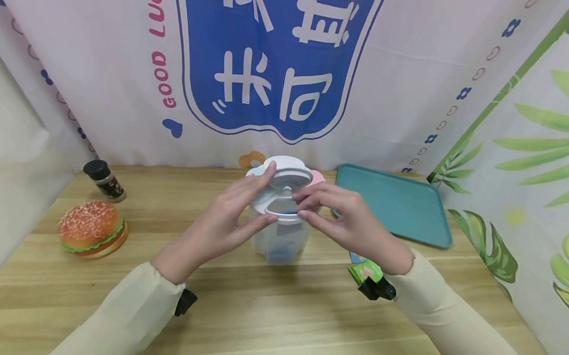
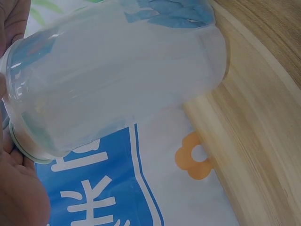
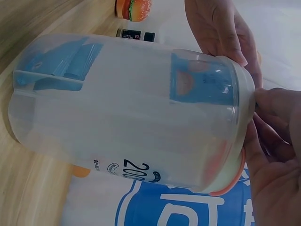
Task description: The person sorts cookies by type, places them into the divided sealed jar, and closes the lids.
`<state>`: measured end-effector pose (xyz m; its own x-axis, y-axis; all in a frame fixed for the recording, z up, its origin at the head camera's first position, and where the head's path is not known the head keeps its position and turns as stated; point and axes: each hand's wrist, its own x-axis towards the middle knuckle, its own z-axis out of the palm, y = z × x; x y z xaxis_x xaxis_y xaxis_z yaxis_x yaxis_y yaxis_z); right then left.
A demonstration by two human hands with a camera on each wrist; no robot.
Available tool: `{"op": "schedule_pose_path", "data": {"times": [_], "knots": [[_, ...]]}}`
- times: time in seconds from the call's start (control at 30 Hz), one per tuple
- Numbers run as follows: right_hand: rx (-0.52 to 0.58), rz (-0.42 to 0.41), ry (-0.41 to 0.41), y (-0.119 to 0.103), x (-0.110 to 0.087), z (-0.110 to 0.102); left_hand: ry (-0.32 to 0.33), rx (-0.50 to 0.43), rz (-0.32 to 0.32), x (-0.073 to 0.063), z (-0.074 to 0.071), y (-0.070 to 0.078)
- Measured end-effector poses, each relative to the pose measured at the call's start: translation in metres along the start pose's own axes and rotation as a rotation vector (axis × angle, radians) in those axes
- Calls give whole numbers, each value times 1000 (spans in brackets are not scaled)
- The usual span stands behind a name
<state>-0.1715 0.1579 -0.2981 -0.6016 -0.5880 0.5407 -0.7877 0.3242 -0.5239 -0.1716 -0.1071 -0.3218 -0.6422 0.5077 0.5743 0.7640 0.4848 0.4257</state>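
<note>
A tall translucent storage container (image 1: 280,245) with a white lid (image 1: 262,199) stands upright on the table, one lid flap (image 1: 289,164) raised. My left hand (image 1: 224,213) holds the lid, thumb on the front rim and fingers along the raised flap. At the opening's right edge is my right hand (image 1: 334,207), its thumb and fingertips apart with nothing visible between them. Just under the lid, inside the container, is a blue packet (image 3: 202,80). More blue packets (image 3: 59,63) lie at the bottom.
A teal tray (image 1: 393,205) lies at the right. Under my right wrist are a green packet (image 1: 365,271) and a blue packet (image 1: 357,257). To the left sit a toy hamburger (image 1: 92,228) and a black-capped jar (image 1: 105,181). A printed curtain (image 1: 121,89) hangs behind the table.
</note>
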Motion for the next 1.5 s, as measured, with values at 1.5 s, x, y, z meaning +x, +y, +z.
{"op": "schedule_pose_path", "data": {"times": [1.5], "knots": [[-72, 261, 39, 32, -46, -38, 19, 0, 12, -1, 1, -1]]}}
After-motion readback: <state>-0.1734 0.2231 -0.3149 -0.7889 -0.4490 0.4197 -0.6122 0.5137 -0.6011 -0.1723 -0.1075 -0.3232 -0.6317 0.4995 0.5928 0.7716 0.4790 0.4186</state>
